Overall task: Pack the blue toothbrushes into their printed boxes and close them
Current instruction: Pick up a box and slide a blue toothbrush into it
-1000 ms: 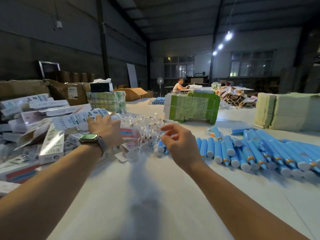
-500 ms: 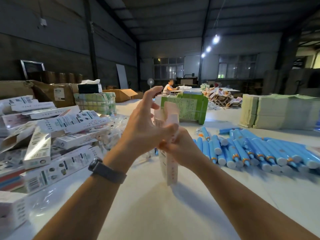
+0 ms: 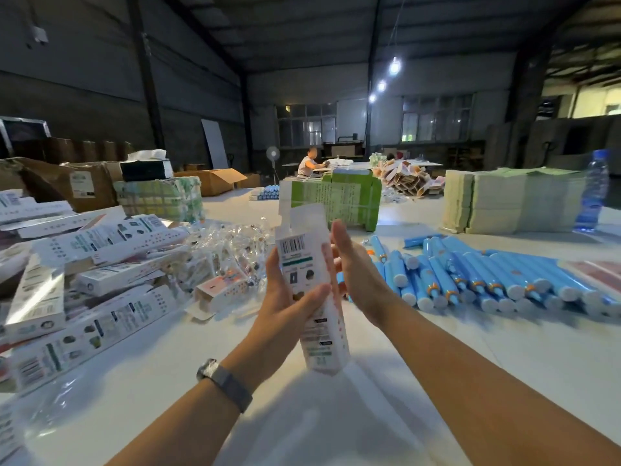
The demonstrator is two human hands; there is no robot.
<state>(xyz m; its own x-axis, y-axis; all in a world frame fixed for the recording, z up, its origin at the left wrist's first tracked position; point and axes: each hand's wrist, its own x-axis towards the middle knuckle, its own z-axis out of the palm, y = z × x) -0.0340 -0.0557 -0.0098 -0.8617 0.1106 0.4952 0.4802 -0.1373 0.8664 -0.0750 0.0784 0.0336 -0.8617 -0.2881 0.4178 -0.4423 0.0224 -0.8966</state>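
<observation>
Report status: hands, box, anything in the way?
Left hand grips the printed box upright, top flap open. Right hand flat against its side. Blue toothbrushes on table, right. Nothing blocking.

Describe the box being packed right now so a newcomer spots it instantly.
Start at the heap of printed boxes on the white table's left side, then look centre. The printed box is upright, gripped by the left hand; alone among them, it is off the table with its top flap open.
</observation>
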